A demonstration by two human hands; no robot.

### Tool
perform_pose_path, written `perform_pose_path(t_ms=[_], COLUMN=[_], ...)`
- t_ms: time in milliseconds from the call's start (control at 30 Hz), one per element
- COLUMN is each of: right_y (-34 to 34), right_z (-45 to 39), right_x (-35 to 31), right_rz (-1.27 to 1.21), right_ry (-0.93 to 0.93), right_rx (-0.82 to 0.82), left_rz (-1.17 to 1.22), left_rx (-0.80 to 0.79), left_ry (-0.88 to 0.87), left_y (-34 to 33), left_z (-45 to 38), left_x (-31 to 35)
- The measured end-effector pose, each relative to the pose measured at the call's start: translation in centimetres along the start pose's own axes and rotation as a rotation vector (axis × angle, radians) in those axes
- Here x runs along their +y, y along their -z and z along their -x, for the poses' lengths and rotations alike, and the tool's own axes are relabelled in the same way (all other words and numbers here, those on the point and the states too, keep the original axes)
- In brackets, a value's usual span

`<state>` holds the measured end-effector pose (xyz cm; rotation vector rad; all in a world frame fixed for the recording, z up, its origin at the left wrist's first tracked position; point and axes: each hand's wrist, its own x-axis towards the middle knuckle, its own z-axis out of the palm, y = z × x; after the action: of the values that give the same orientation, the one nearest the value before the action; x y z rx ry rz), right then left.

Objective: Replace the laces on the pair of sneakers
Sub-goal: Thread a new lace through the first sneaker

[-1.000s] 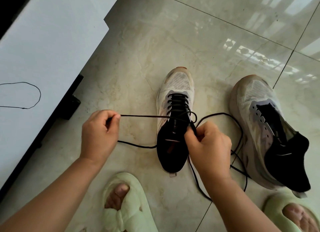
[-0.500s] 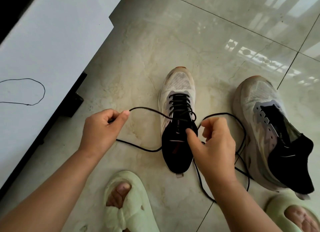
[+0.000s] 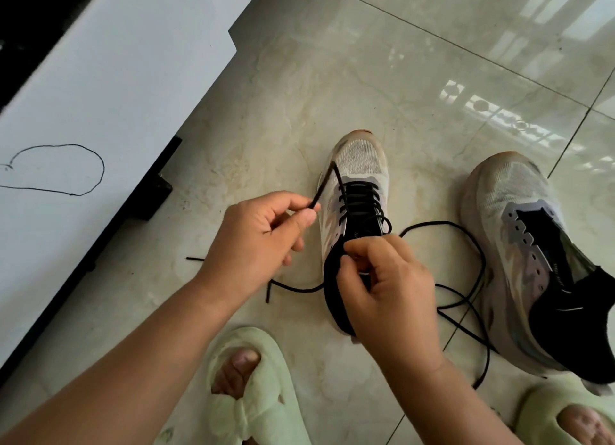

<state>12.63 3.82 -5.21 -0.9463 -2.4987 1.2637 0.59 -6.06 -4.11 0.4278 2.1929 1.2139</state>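
Note:
A white mesh sneaker with a black heel stands on the floor, threaded with a black lace. My left hand pinches a loop of that lace just left of the shoe's eyelets. My right hand is closed on the lace at the top eyelets, over the black tongue. The lace's right end loops loosely across the floor. The second sneaker lies to the right with bare eyelets and no lace.
A white board with another black lace on it fills the left side. Two feet in pale green slippers sit at the bottom. Loose lace ends trail on the beige tiled floor.
My left hand has moved right toward the sneaker, so the lace it holds now bends into a loop. My right hand has closed on the lace at the tongue.

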Motion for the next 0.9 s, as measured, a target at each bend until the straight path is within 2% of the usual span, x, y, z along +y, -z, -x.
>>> perform_pose_path(t_ms=[67, 200, 300, 500, 667, 733, 833, 900], right_y=[0.4, 0.1, -0.3, 0.8, 1.8, 1.8, 1.2, 0.8], right_z=[-0.1, -0.3, -0.4, -0.8, -1.3, -1.4, -1.2, -1.0], right_x=[0.4, 0.6, 0.7, 1.2, 1.3, 1.5, 1.6, 1.7], right_rz=[0.122, 0.427, 0.515, 0.178, 0.041, 0.042, 0.02, -0.02], right_ry=[-0.024, -0.095, -0.043, 0.069, 0.174, 0.203, 0.196, 0.174], right_rx=[0.031, -0.283, -0.348, -0.208, -0.164, -0.184, -0.16, -0.094], left_rz=[-0.047, -0.051, -0.025, -0.045, -0.053, -0.009, -0.022, -0.123], left_rx=[0.036, -0.077, -0.15, -0.222, -0.082, -0.189, -0.474, -0.538], left_ry=[-0.001, -0.085, -0.141, -0.261, -0.247, -0.244, -0.204, -0.184], left_y=[0.3, 0.2, 0.1, 0.9, 1.4, 1.7, 1.5, 0.9], left_z=[0.0, 0.9, 1.5, 2.2, 2.4, 2.6, 3.1, 3.2], left_x=[-0.4, -0.8, -0.7, -1.1, -1.3, -1.1, -0.5, -0.5])
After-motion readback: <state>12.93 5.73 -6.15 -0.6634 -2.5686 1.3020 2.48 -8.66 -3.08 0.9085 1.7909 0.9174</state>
